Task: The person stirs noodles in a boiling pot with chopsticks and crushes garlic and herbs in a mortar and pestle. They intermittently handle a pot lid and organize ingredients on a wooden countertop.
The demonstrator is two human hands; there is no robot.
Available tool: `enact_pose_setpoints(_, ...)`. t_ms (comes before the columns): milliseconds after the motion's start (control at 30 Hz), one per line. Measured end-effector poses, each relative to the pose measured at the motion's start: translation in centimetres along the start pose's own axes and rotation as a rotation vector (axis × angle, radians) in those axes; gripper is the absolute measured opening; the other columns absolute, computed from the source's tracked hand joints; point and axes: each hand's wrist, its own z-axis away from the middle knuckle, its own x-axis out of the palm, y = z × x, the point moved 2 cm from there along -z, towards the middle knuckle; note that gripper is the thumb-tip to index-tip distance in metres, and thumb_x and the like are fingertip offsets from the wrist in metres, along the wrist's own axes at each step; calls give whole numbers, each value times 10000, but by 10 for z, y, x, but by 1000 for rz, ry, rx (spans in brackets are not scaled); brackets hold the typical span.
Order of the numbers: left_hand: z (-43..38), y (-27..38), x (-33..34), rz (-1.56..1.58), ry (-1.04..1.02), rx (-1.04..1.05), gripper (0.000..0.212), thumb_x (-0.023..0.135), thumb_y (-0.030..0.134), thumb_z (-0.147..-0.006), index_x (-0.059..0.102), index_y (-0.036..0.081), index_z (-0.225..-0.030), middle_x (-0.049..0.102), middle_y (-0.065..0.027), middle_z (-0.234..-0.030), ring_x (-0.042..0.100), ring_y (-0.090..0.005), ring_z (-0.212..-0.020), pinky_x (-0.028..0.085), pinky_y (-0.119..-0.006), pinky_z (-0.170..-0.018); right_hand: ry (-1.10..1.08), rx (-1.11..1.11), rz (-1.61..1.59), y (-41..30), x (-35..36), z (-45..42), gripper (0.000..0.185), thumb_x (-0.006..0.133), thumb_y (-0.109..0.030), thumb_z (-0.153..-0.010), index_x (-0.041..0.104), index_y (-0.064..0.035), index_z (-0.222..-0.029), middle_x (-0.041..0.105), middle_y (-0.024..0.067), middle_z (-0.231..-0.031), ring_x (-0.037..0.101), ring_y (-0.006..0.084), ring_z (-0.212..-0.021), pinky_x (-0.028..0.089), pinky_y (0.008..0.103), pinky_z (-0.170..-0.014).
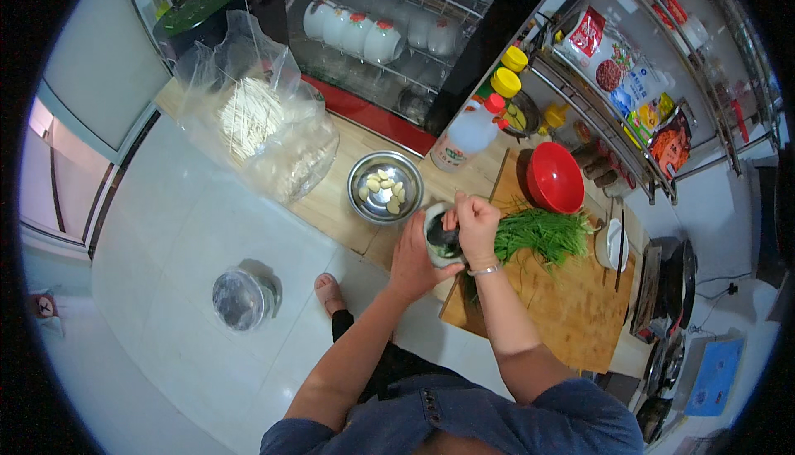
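A pale mortar with a dark inside (436,257) stands near the counter's front edge. Around its near left side curves my left hand (413,259), thumb along the rim. Over the mortar's right side, my right hand (477,226) is closed in a fist, apparently round a pestle that its fingers mostly hide. Some green bits show inside the mortar. Just beyond it, a steel bowl (412,209) holds several peeled garlic cloves (372,185). To the right, chopped green herbs or chives (546,234) lie on a wooden cutting board (559,312).
A red bowl (554,177) and a white bowl (612,245) with chopsticks (621,256) stand by the greens. Behind are a plastic bottle (463,141) and a dish cabinet. At left lies a plastic bag (289,163) with thin white strands. A bin (242,300) stands on the floor.
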Motion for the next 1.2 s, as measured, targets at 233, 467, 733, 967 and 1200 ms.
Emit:
enact_pose_setpoints(233, 2, -8, 6, -10, 31, 10, 1006, 775, 290, -483, 161, -1, -1225, 300, -213, -1225, 337, -355, -1118, 342, -427, -865, 113, -79, -24, -21, -1, -2, 286, 478, -56, -816, 441, -16, -535, 483, 47, -493, 454, 106, -422, 387, 232, -437)
enact_pose_setpoints(467, 2, -9, 2, -1, 36, 38, 1012, 777, 282, -477, 158, 0, -1226, 303, -217, -1219, 339, -367, -1111, 338, -428, -867, -17, 54, -13, -36, 3, -7, 338, 500, -116, -826, 452, -21, -505, 468, 24, -461, 445, 82, -415, 364, 214, -422)
enact_pose_setpoints(733, 1, -7, 0, 7, 18, 27, 962, 767, 281, -491, 205, -16, -1213, 330, -217, -1200, 364, -357, -1092, 342, -424, -865, -144, -22, 203, -36, 15, -1, 310, 514, -95, -809, 487, -8, -513, 477, 11, -462, 439, 63, -430, 347, 203, -417)
enact_pose_setpoints(967, -3, 2, 0, 14, -1, -13, 976, 770, 308, -486, 209, -16, -1216, 334, -212, -1199, 362, -349, -1097, 346, -421, -861, -105, 56, 226, -13, 7, -9, 349, 531, -153, -804, 477, -3, -493, 469, 1, -435, 407, 45, -400, 324, 201, -399)
enact_pose_setpoints(1200, 4, -4, 4, -7, 75, 6, 974, 772, 313, -473, 229, -24, -1207, 342, -207, -1198, 363, -344, -1099, 341, -422, -865, -73, 26, 250, -24, 8, -10, 298, 534, -144, -790, 504, 6, -534, 483, 8, -452, 426, 50, -411, 329, 203, -398)
